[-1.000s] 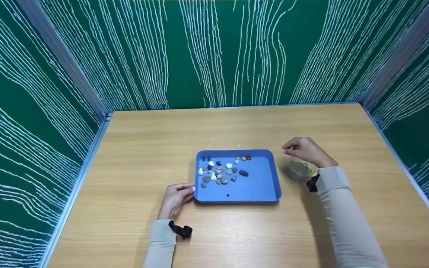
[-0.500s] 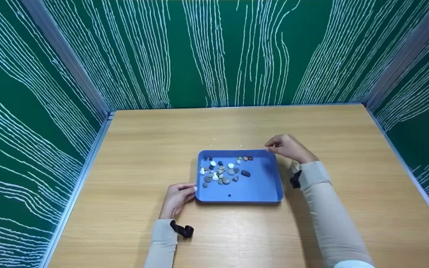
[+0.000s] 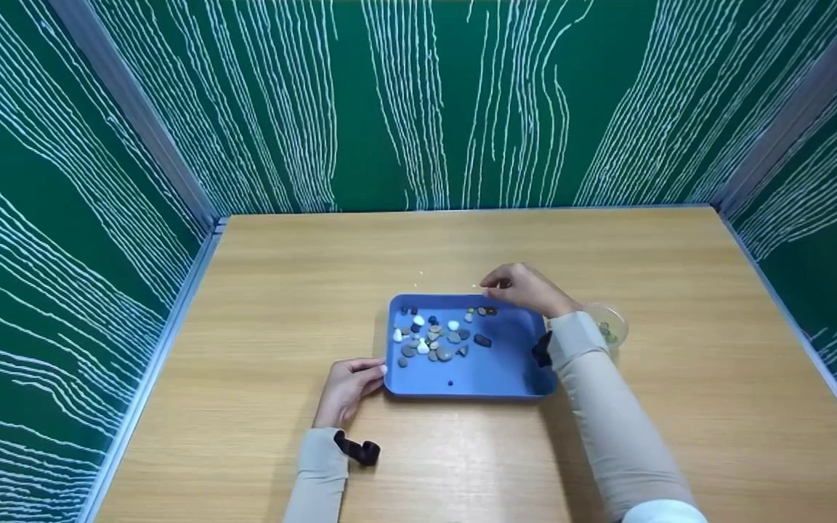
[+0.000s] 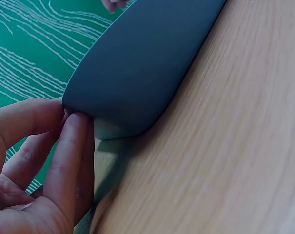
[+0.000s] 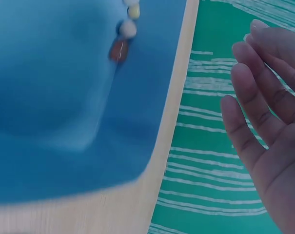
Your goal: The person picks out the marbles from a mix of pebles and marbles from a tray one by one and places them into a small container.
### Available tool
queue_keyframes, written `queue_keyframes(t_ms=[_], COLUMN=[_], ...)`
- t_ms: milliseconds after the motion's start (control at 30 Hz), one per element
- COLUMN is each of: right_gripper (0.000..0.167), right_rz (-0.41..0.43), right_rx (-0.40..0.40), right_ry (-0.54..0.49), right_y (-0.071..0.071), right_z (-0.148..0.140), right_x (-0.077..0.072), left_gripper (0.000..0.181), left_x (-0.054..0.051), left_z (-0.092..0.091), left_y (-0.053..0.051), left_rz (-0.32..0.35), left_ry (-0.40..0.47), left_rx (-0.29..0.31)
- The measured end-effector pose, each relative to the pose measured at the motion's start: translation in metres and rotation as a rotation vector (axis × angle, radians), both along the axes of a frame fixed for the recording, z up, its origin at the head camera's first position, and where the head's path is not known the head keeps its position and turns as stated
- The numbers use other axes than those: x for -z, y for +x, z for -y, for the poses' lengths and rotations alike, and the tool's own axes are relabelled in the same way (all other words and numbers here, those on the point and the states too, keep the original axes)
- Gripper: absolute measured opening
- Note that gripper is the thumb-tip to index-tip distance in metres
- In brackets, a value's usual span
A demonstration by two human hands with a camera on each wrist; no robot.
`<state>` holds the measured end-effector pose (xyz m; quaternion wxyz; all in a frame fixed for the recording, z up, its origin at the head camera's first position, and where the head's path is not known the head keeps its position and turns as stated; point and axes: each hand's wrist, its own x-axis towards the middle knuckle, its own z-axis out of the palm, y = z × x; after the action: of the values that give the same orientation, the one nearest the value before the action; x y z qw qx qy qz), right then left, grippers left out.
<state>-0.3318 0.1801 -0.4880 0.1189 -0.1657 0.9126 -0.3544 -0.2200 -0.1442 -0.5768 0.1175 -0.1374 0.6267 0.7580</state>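
Note:
My left hand (image 3: 346, 388) pinches the near left side of a shallow blue tray (image 3: 506, 370); thumb and fingers meet at the tray's edge (image 4: 123, 73) in the left wrist view. Pebbles (image 3: 437, 341) in grey, white and dark tones lie mostly in the tray's left half. My right hand (image 3: 531, 289) hovers over the tray's far rim, its fingers loosely bent and the thumb close to the index finger. Nothing shows between its fingertips. Close by, behind the tray, lie a few tiny pale bits (image 3: 474, 286). The right wrist view shows relaxed fingers (image 5: 252, 97).
A clear round bowl (image 3: 611, 314) with some green pieces stands right of the tray, partly behind the right sleeve (image 3: 607, 407). One dark bead (image 3: 450, 383) sits alone near the tray's front. Green walls with white lines (image 3: 389, 109) enclose the wooden table (image 3: 280, 290).
My right hand has moved left from above the clear bowl to the tray's far edge, uncovering part of the bowl. The left hand has kept its hold on the tray.

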Motion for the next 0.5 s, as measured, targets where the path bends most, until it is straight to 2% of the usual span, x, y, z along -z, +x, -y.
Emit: queue_keyframes(t_ms=[333, 500], right_gripper=[0.028, 0.027], right_rz=[0.018, 0.014], right_rx=[-0.062, -0.079], right_ry=[-0.015, -0.004], right_y=[-0.003, -0.004], right_z=[0.032, 0.048], right_x=[0.004, 0.006], left_gripper=[0.033, 0.032], left_x=[0.000, 0.001], left_z=[0.001, 0.002], left_y=[-0.001, 0.001], left_rz=[0.007, -0.016], left_ry=[-0.010, 0.008], left_rx=[0.012, 0.020])
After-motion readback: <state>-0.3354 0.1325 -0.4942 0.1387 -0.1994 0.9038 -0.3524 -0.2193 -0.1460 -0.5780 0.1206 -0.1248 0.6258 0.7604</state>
